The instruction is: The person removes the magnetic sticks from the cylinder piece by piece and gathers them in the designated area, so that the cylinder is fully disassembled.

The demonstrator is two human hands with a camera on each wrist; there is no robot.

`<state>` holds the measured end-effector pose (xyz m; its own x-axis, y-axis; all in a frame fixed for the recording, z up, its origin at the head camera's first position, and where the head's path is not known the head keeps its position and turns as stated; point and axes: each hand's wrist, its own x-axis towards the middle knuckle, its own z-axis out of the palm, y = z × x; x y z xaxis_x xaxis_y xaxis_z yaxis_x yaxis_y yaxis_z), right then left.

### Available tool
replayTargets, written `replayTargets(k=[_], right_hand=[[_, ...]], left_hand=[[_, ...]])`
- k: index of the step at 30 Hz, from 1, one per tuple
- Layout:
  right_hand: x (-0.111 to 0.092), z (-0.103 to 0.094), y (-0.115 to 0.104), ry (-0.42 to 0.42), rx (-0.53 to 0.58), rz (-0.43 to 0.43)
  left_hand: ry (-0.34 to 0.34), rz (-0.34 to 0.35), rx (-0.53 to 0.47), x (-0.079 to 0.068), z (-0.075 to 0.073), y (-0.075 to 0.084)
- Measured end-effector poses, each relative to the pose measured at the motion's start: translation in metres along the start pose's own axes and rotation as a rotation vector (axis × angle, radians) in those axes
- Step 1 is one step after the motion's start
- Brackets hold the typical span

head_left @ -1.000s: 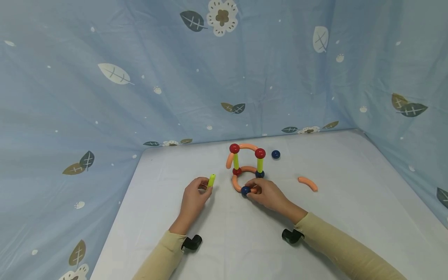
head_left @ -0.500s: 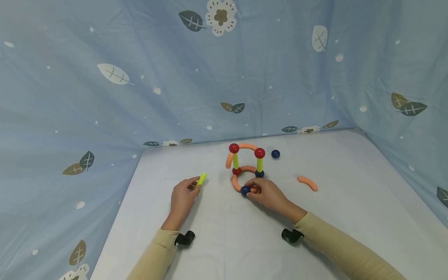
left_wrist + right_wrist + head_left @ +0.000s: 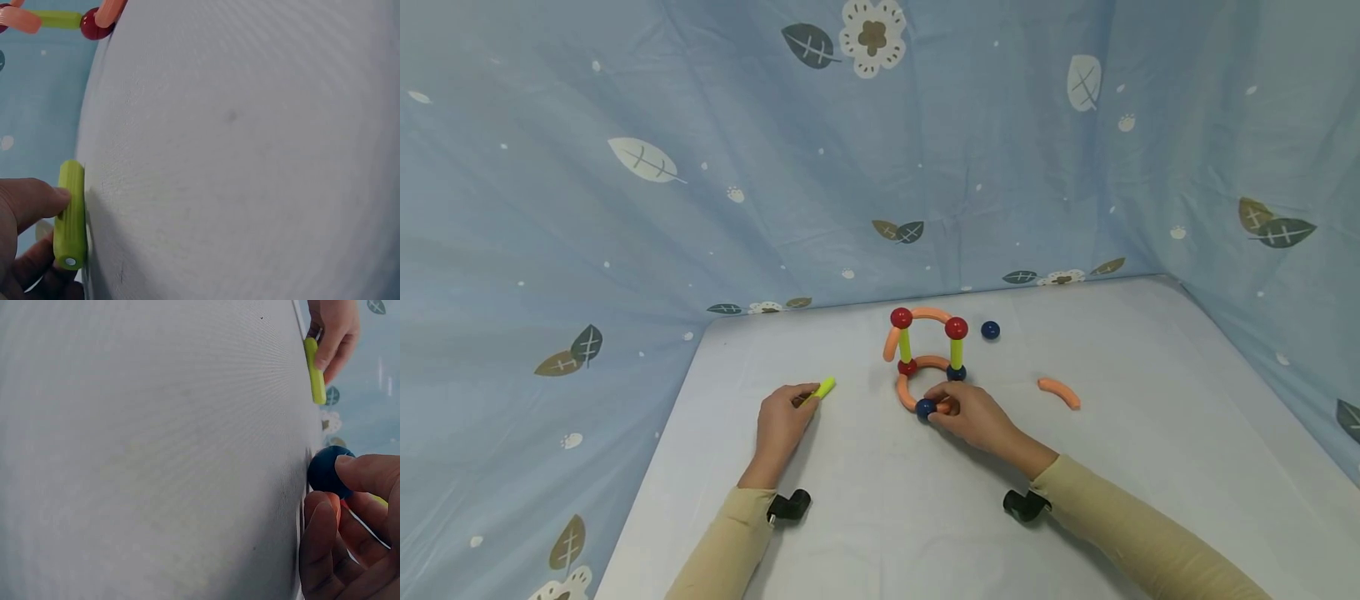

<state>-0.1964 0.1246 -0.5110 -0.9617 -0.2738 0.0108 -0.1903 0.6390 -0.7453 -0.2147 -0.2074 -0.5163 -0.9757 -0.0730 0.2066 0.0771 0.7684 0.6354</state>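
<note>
My left hand (image 3: pixel 782 425) pinches a straight yellow-green magnetic rod (image 3: pixel 70 219) between thumb and fingers, low over the table, left of the structure. A round magnet shows in the rod's near end. My right hand (image 3: pixel 973 417) grips a blue ball (image 3: pixel 329 472) at the front of the structure, thumb on the ball. Its fingers partly hide a curved orange rod (image 3: pixel 943 408) beside the ball. Behind stand two upright yellow-green rods (image 3: pixel 957 353), topped by red balls (image 3: pixel 901 317) that a curved orange rod (image 3: pixel 931 313) joins. Another orange rod (image 3: pixel 891 344) hangs from the left red ball.
A loose blue ball (image 3: pixel 990 330) lies behind the structure to the right. One loose curved orange rod (image 3: pixel 1060 392) lies right of my right hand. The white table (image 3: pixel 880 517) meets a blue patterned cloth (image 3: pixel 820 167) at the back and sides.
My left hand has moved left, away from the structure, and the yellow-green rod has tipped from near upright to lying slanted. My right hand has stayed on the blue ball.
</note>
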Motion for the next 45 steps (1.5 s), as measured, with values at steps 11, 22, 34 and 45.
replayTargets(k=[11,22,34,45], right_hand=[[0.000,0.000,-0.002,-0.002,0.008,0.014],[0.000,0.002,0.000,0.006,-0.004,0.016],[-0.008,-0.007,0.003,0.057,-0.012,-0.041],[-0.013,-0.015,0.014,0.136,-0.009,-0.044]], left_hand=[[-0.022,-0.039,-0.021,0.000,-0.001,0.003],[-0.034,-0.054,-0.027,0.000,0.000,0.006],[0.004,0.091,-0.039,0.001,0.005,0.011],[0.061,0.245,-0.080,-0.002,0.014,0.034]])
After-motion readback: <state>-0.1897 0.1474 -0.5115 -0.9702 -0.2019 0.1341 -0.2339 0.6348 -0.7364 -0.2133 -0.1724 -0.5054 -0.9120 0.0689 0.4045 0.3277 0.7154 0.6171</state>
